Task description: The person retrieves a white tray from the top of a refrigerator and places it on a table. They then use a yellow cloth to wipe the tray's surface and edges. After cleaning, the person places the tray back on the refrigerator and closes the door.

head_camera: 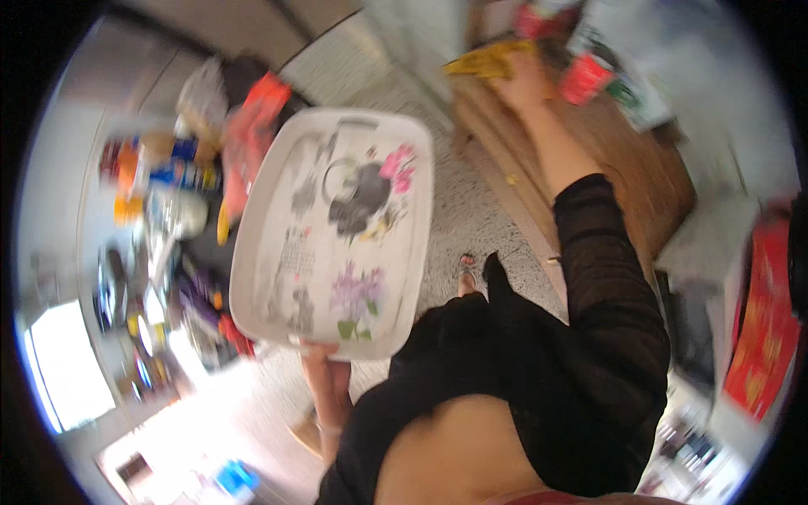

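My left hand (325, 360) grips a white rectangular tray (303, 252) by its near rim. The tray hangs over the floor, its inside facing up at me, printed with pink and purple flowers, dark grey shapes and writing. At the far end of a brown wooden table (631, 183), my right hand (524, 82) rests on a yellow cloth (480, 62), with the arm stretched across the tabletop. Blur hides how the fingers sit on the cloth. Just right of that hand stands a red container (586, 79), possibly a cup.
A white bag or sheet with green print (637, 101) lies on the table by the wall. Left of the tray, a crowded counter holds a red plastic bag (246, 151), a clear jar (183, 211) and bottles. Speckled floor (464, 202) shows between table and tray.
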{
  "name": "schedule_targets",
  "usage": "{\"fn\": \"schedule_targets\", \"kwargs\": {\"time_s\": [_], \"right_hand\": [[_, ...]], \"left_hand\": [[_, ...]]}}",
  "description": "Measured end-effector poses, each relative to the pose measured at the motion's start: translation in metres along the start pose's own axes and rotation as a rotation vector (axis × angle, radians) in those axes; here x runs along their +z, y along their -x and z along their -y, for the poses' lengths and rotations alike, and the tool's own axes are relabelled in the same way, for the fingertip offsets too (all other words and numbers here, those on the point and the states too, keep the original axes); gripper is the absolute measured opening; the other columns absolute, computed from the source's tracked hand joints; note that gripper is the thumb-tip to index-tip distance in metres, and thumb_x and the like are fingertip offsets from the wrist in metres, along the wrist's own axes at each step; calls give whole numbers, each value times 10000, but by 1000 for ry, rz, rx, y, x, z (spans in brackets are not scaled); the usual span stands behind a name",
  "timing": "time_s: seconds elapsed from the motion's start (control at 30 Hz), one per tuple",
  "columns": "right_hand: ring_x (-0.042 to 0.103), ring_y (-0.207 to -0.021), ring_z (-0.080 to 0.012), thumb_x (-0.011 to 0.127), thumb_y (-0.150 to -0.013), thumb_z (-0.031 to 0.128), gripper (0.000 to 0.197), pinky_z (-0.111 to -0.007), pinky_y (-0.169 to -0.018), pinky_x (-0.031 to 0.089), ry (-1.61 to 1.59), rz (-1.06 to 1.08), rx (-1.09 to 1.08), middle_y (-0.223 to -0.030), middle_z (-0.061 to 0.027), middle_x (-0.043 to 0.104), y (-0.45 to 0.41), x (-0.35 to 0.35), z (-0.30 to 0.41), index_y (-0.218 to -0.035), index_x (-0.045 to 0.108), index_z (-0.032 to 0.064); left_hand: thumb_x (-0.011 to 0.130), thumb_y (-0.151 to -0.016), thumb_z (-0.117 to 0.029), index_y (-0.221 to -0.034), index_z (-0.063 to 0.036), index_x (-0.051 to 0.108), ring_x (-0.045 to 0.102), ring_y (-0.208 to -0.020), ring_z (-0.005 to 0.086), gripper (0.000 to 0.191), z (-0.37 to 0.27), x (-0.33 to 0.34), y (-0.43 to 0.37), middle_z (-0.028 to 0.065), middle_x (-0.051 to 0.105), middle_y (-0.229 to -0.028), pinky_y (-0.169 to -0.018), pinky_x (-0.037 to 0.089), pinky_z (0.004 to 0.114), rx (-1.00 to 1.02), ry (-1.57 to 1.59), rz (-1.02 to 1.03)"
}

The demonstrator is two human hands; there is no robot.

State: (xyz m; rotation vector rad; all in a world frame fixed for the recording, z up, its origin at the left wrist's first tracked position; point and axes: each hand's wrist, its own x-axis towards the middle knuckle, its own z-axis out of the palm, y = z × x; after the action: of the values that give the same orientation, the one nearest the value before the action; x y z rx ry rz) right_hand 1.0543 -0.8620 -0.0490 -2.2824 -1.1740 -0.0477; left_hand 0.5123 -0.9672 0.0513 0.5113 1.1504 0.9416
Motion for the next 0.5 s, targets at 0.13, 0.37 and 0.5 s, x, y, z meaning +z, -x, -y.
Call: {"fn": "schedule_targets", "kwargs": {"time_s": [0.13, 0.37, 0.5], "right_hand": [[375, -1239, -338, 602, -741, 570, 721, -493, -983, 333, 446, 122, 130, -1324, -157, 419, -12, 63, -76, -1339, 378, 236], [515, -1089, -304, 535, -832, 374, 526, -406, -872, 441, -357, 297, 268, -1221, -123, 523, -27, 50, -120, -1246, 491, 53], [536, -1042, -252, 522, -861, 278, 451, -351, -839, 458, -1217, 277, 586, -1185, -116, 520, -33, -19, -23, -1197, 496, -22]], "left_hand": [[475, -625, 73, -1210, 0, 395, 494, -1081, 301, 595, 17, 8, 0, 151, 501, -1130, -960, 391, 442, 10, 126, -47], [460, -627, 64, -1216, 16, 395, 509, -1031, 266, 594, 48, 46, 28, 127, 518, -1096, -908, 417, 393, 221, 152, -258], [450, -630, 27, -1209, 29, 392, 530, -962, 251, 582, 65, 47, 27, 139, 523, -1070, -828, 454, 357, 342, 23, -456]]}}
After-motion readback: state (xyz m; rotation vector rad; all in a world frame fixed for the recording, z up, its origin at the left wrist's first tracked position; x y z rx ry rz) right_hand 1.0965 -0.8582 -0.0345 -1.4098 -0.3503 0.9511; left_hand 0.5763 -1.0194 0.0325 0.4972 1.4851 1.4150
